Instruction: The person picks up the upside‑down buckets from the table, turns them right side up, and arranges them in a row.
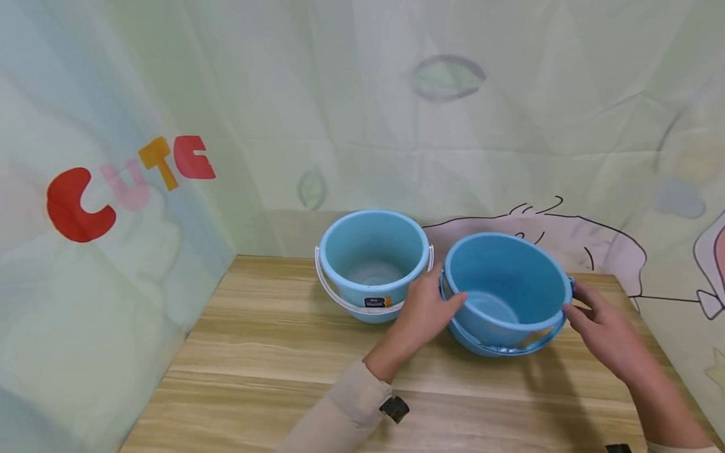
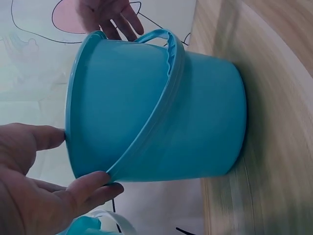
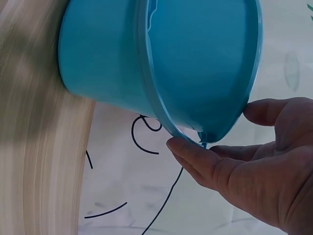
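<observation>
A darker blue bucket [image 1: 498, 302] stands on the wooden table, its blue handle [image 2: 146, 129] hanging down across the front. On its left side, my left hand [image 1: 426, 308] holds it, thumb at the rim and fingers by the handle's end. My right hand [image 1: 606, 333] holds the opposite side; its thumb [image 3: 266, 111] touches the rim and its fingers lie beneath the handle joint. To the left stands a lighter blue bucket [image 1: 362, 292] with a white handle [image 1: 334, 294] and a dark label. My left hand's fingers are close to it.
The wood-grain table [image 1: 272, 352] spreads in front of both buckets. A printed cloth [image 1: 340, 126] hangs behind and at the sides, close to the table's back edge. Red, pink and orange letters [image 1: 82, 204] show on the left.
</observation>
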Demonstrator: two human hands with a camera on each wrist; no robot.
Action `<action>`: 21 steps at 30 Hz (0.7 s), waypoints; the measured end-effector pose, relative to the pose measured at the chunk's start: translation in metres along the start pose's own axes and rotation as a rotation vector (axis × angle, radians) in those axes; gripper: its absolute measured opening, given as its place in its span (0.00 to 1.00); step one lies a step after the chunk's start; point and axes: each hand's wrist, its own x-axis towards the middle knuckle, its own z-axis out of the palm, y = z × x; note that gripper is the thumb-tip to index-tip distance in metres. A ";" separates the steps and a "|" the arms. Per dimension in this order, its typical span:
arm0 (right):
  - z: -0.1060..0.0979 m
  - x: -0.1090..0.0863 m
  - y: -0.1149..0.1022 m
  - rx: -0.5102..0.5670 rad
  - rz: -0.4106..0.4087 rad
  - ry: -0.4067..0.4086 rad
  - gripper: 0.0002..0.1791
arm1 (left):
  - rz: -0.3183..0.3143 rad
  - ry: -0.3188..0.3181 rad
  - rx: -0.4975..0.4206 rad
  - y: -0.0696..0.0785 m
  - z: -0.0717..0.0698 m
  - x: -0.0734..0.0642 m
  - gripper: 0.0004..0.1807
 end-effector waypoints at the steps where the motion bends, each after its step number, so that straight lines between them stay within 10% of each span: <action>1: -0.001 0.001 0.000 -0.004 0.006 -0.003 0.39 | -0.003 0.005 -0.004 0.000 0.001 0.000 0.32; 21: -0.007 0.023 0.001 0.003 0.074 -0.040 0.43 | -0.075 -0.020 -0.022 0.000 0.015 0.020 0.42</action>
